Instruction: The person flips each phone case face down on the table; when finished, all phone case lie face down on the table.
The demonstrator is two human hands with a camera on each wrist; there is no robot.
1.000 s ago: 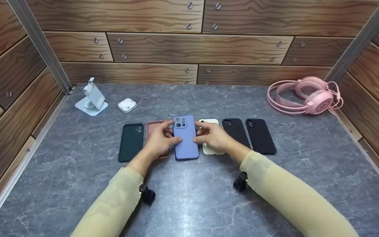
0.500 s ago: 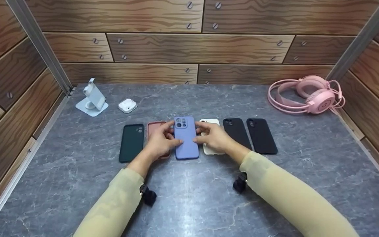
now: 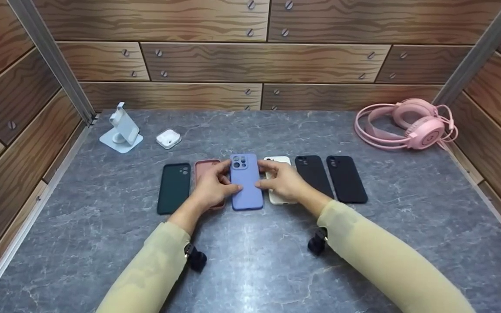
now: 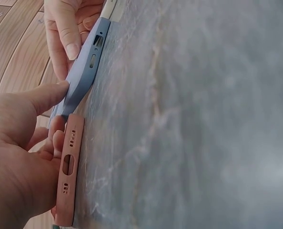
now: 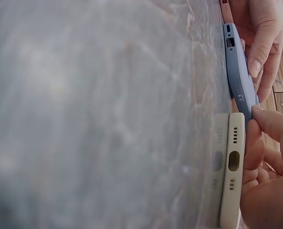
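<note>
A periwinkle-blue phone case (image 3: 246, 184) lies back side up at the middle of a row of cases, its camera cutouts at the far end. My left hand (image 3: 210, 188) pinches its left edge, thumb on the back. On the opposite edge my right hand (image 3: 282, 179) does the same. Under my left hand is a pink phone case (image 4: 71, 171), partly covered by the fingers. A cream phone case (image 5: 232, 191) lies beneath my right hand, also partly covered. Both wrist views show the blue case's bottom edge with its port opening, low against the table.
A dark green phone case (image 3: 174, 189) ends the row at left; two black cases (image 3: 347, 179) end it at right. Behind stand a white charging stand (image 3: 123, 130), a small white case (image 3: 168, 138) and pink headphones (image 3: 420, 126). Wood-patterned walls enclose the grey marbled table (image 3: 250, 269).
Almost nothing differs: both hands keep hold of the blue phone case, which has at most settled slightly toward its place in the row.
</note>
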